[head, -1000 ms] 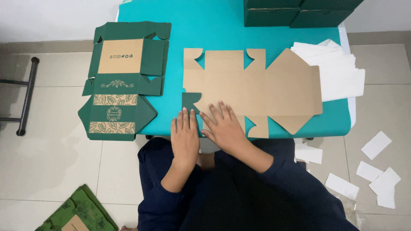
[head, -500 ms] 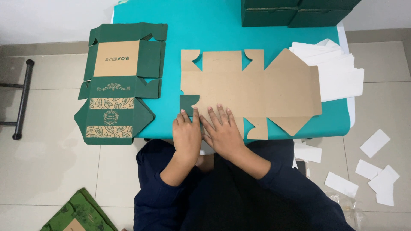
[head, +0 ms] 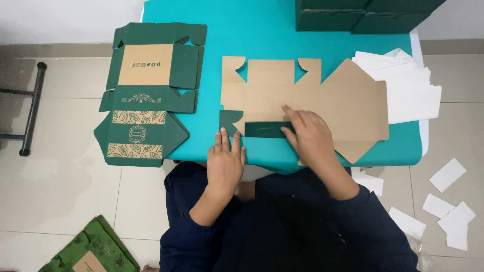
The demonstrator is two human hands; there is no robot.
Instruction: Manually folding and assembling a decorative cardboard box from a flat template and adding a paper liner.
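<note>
A flat brown cardboard box blank [head: 322, 93] lies plain side up on the teal table [head: 252, 30]. Its near panel is folded up and over, showing a dark green strip [head: 264, 129]. My right hand [head: 310, 136] presses on that folded strip with fingers spread flat. My left hand [head: 226, 158] rests flat on the table's front edge, fingertips just below the green corner flap [head: 229, 122]. Neither hand grips anything.
A stack of unfolded green printed box blanks [head: 146, 95] hangs over the table's left edge. Dark green finished boxes [head: 363, 15] stand at the back right. White paper sheets [head: 408, 88] lie at the right. Paper scraps [head: 448, 204] litter the floor; more green blanks [head: 91, 249] lie bottom left.
The blank's near panel has been folded over, exposing its green side. My right hand moved up and right onto the fold; my left hand stayed near the front edge.
</note>
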